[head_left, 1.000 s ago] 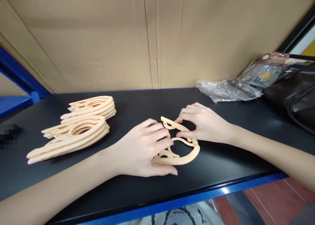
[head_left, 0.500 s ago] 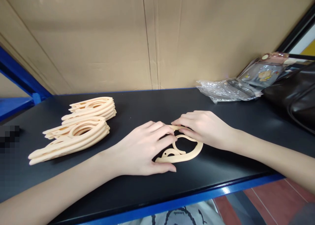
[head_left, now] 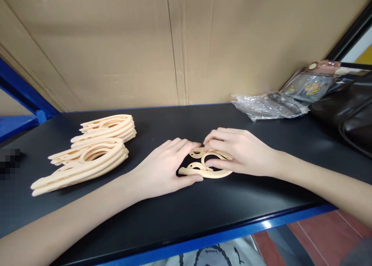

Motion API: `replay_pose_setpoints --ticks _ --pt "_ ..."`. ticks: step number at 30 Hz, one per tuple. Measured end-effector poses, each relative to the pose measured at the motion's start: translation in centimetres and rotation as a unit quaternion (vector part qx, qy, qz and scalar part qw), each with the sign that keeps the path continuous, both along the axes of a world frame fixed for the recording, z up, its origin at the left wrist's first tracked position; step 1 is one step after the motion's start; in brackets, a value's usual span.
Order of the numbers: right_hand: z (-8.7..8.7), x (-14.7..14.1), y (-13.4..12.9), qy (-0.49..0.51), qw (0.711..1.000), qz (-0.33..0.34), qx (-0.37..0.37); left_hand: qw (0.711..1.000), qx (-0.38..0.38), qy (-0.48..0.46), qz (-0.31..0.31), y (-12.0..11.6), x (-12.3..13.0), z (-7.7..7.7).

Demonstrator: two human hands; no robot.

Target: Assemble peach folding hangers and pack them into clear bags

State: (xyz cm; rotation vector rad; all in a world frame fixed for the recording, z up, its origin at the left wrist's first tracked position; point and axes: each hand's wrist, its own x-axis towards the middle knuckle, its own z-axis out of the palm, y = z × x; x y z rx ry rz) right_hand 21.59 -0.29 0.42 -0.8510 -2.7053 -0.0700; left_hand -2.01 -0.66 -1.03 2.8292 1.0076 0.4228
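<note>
Cream hanger: lay low over the black counter, in front of the person, its narrow ends toward the left hand and its rounded end under the right hand. Outline showed slim arms around a curved inner loop; small holes near the narrow ends.

Left hand: closed loosely about the narrow ends, thumb along the near edge, fingers at the far edge. Right hand: gripping the rounded part, thumb across the loop, fingertips at the far side. Fingers of the two hands almost met there.

Handling (judged): material looked like smooth moulded plastic, light and fairly stiff, slightly slippery. Thin loop and pierced ends seemed the weaker places; the thick outer arms, pinched from both edges, seemed the sounder hold. Any hinge was hidden by the right hand, so its play could not be told.

To the left, well apart: a near stack and a far stack of like cream pieces, flat and close together. At the right rear: a clear plastic wrapper, a printed pouch beside it, and a dark glossy bag. Behind everything stood a brown cardboard panel.
</note>
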Motion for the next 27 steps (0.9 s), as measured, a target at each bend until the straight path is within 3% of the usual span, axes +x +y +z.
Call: replay_pose_setpoints --ticks 6,11,23,27 --pt "0.0 0.1 0.1 -0.008 0.999 0.034 -0.013 1.000 0.003 0.005 -0.021 0.2 0.0 -0.2" --pt "-0.2 0.2 0.5 0.029 0.999 0.024 -0.001 0.999 -0.012 -0.011 -0.041 0.2 -0.2 -0.4" --pt "-0.6 0.2 0.8 0.073 0.996 0.007 0.054 0.997 0.020 0.058 -0.036 -0.5 -0.4 1.1" --pt "-0.4 0.2 0.5 0.063 0.996 0.054 0.033 0.998 0.001 0.041 -0.048 -0.6 -0.3 1.1"
